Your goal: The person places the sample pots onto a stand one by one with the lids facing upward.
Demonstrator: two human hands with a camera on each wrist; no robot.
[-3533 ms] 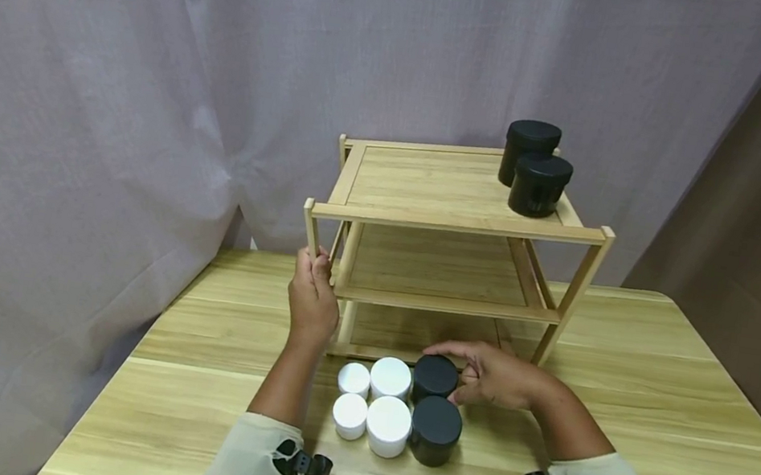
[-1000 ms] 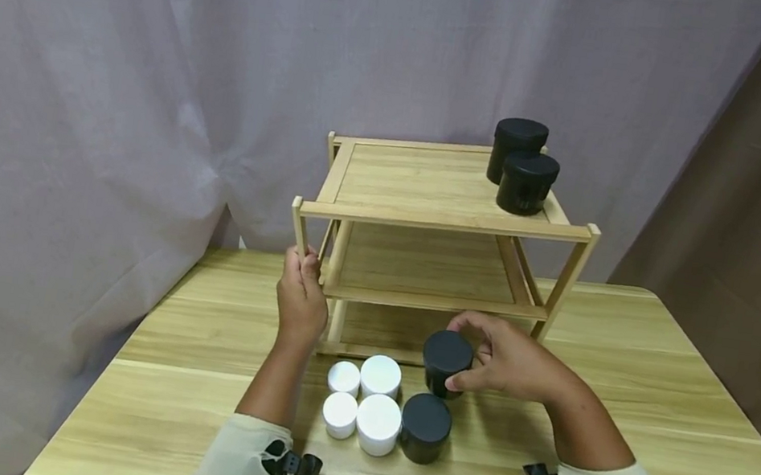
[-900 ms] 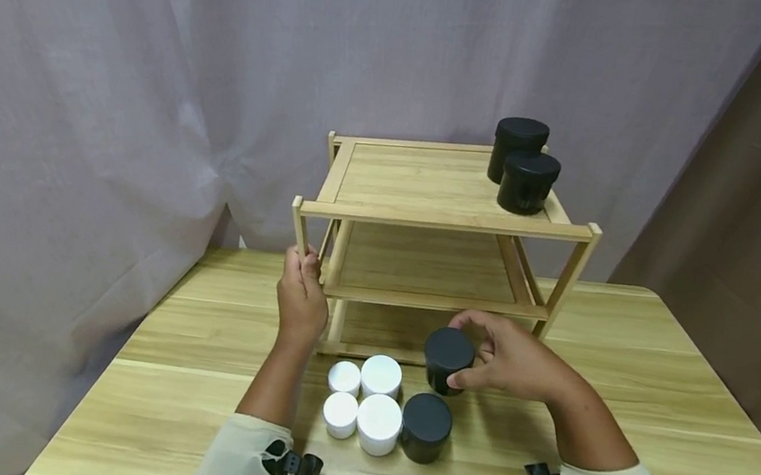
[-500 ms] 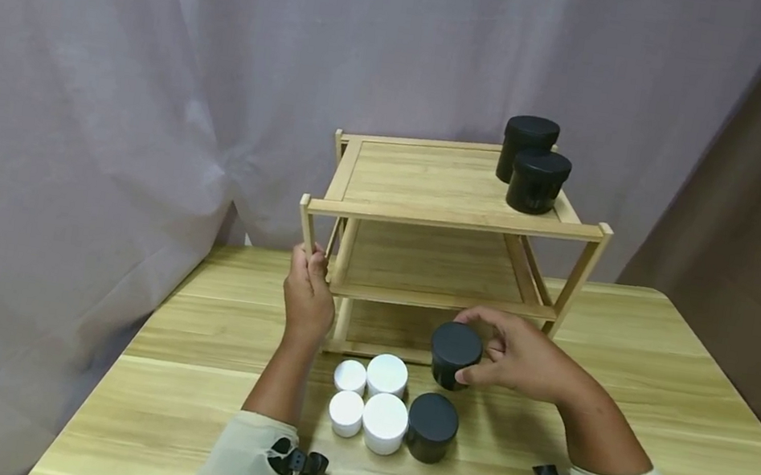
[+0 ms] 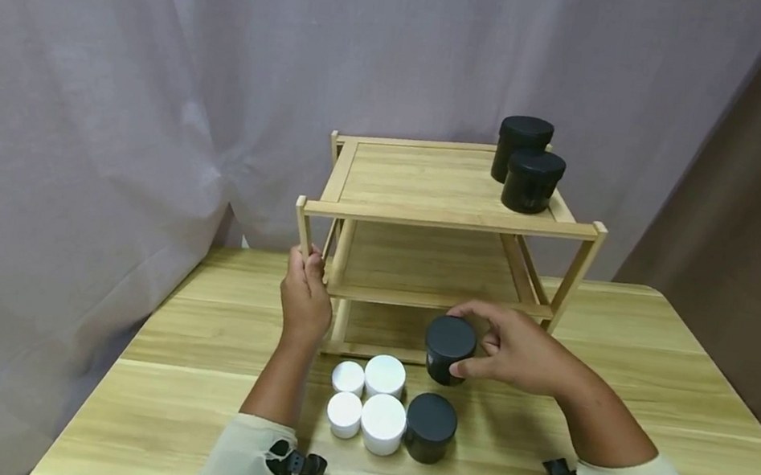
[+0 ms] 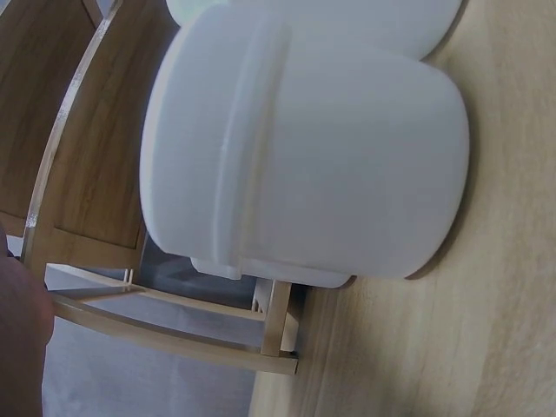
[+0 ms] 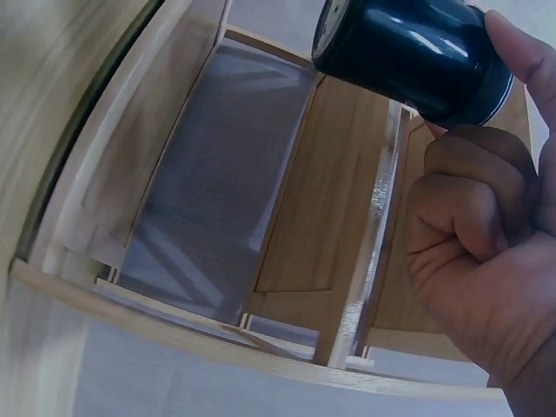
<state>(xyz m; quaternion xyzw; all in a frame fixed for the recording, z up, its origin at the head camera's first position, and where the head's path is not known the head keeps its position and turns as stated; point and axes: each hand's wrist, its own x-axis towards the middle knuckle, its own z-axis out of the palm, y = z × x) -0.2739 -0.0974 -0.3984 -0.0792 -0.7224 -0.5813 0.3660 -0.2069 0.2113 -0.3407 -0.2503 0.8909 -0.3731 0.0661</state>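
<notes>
We have a grey curtain (image 5: 152, 92) across the back and a wooden table (image 5: 631, 378) in front of it. On the table: a three-shelf wooden rack (image 5: 425, 183), long side facing us.

Left hand (image 5: 307, 304) is curled round the rack's front-left post. Right hand (image 5: 518, 350) pinches the held black jar (image 5: 448, 350) between thumb and forefinger; in the right wrist view we see the other fingers folded toward the palm.

Key relation: held jar sits left of the right hand, at its fingertips, just in front of the rack's lower front. Long axis roughly upright, lid up; we can't pin the exact tilt. We read it as off the table, since its base shows in the right wrist view. Right hand is clearly nearer; left is across at the post. Shelves lie beyond the jar, top one well above it.

Top shelf, right end: rear shelf jar (image 5: 520, 152), black, partly hidden by front shelf jar (image 5: 532, 186), also black. We can't tell if they touch.

Table black jar (image 5: 429, 431) stands nearer us than the held one. Left of it: near big white jar (image 5: 383, 425), far big white jar (image 5: 385, 376), then two small white jars (image 5: 344, 415).
</notes>
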